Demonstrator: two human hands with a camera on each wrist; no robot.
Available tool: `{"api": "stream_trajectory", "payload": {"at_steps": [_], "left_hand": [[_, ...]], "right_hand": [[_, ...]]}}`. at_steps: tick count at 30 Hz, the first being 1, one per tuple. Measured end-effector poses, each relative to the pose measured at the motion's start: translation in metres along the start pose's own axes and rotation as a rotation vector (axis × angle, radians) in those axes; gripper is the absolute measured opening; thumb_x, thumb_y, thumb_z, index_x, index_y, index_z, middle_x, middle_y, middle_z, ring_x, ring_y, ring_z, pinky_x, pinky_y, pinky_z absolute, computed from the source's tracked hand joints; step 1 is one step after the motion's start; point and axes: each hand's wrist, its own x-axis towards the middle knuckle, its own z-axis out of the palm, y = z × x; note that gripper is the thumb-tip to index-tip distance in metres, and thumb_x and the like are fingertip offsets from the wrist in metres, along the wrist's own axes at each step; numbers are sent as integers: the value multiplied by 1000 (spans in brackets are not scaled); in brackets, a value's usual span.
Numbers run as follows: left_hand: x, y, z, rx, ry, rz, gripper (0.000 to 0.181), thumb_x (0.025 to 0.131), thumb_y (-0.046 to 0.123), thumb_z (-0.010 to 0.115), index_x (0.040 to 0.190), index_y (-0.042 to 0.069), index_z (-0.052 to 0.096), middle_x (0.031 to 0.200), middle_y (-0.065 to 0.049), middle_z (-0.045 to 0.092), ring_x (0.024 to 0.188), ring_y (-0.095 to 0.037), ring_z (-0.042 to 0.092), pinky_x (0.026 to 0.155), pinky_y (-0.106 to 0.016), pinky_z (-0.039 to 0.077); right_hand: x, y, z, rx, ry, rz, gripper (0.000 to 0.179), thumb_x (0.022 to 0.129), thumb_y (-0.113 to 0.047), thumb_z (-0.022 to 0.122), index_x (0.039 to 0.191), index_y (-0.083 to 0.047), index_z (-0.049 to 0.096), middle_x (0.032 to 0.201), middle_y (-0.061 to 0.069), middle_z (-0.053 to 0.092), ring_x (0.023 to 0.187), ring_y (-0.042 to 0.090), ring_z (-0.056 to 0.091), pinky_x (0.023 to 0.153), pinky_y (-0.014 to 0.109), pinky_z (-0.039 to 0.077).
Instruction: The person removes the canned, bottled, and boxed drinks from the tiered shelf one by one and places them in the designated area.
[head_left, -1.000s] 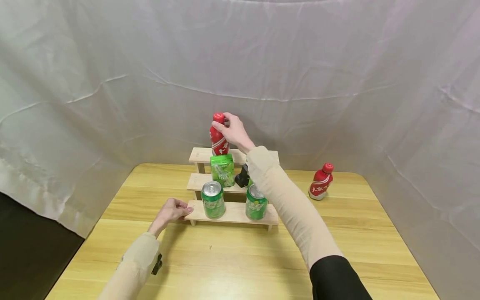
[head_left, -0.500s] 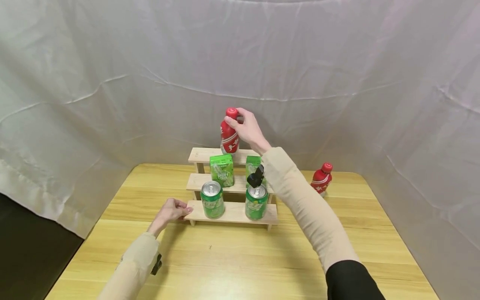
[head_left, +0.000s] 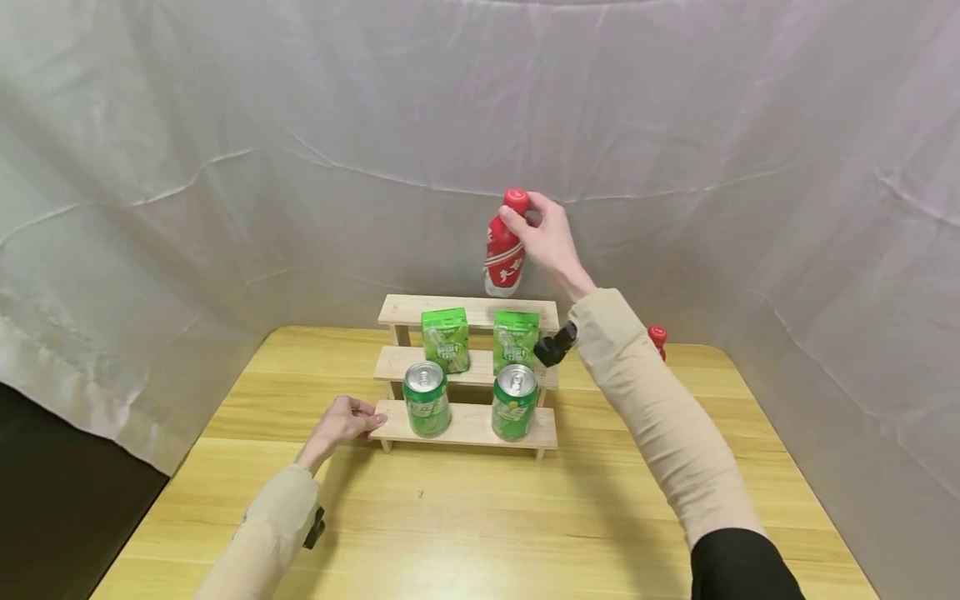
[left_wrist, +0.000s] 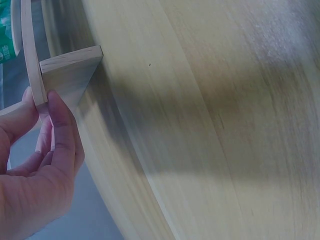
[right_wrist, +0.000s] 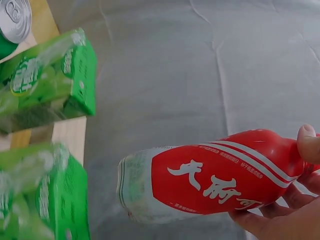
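Note:
My right hand [head_left: 551,242] grips a red plastic drink bottle [head_left: 504,257] by its neck, just under the red cap. The bottle hangs slightly tilted, its clear base a little above the top board of a three-tier wooden display stand [head_left: 405,310]. In the right wrist view, white characters show on the bottle's red label [right_wrist: 215,180]. My left hand [head_left: 343,427] pinches the left end of the stand's lowest board, thumb on one face and fingers on the other in the left wrist view [left_wrist: 35,75].
Two green drink cartons [head_left: 446,342] [head_left: 515,342] stand on the middle tier. Two green soda cans [head_left: 427,400] [head_left: 514,404] stand on the lowest. A second red bottle [head_left: 657,338] on the wooden table [head_left: 450,533] is mostly behind my right sleeve. Grey cloth [head_left: 375,125] hangs behind.
My right hand has carried the red bottle rightward along the top tier and raised it off the board. The right-hand carton has come into full view. My left hand stays put.

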Motion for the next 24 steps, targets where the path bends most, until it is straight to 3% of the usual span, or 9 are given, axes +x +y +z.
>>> {"api": "stream_trajectory", "payload": {"at_steps": [10,17,24], "left_hand": [[0,1,1,-12,-9,5,42,92,10,72,117,-19,57,89,-19,69,68,-11,63,70,-30,65],[3,-1,1,-25,-13,0,41,92,9,71,117,-19,56,88,-18,69,67,-11,64,73,-32,66],[1,-1,-3,-11,-13,0,42,93,10,71,119,-20,56,88,-17,69,67,-11,64,74,-32,66]], "right_hand": [[-12,11,-49,-100,41,-14,43,100,-20,64,137,0,55,133,22,62,119,31,63,109,42,54],[-25,25,-74,-144,92,41,46,98,-27,66,137,-4,57,131,20,63,108,15,65,101,33,55],[-35,39,-84,-176,80,113,50,99,-30,64,140,-2,53,139,22,59,123,31,59,113,44,49]]}}
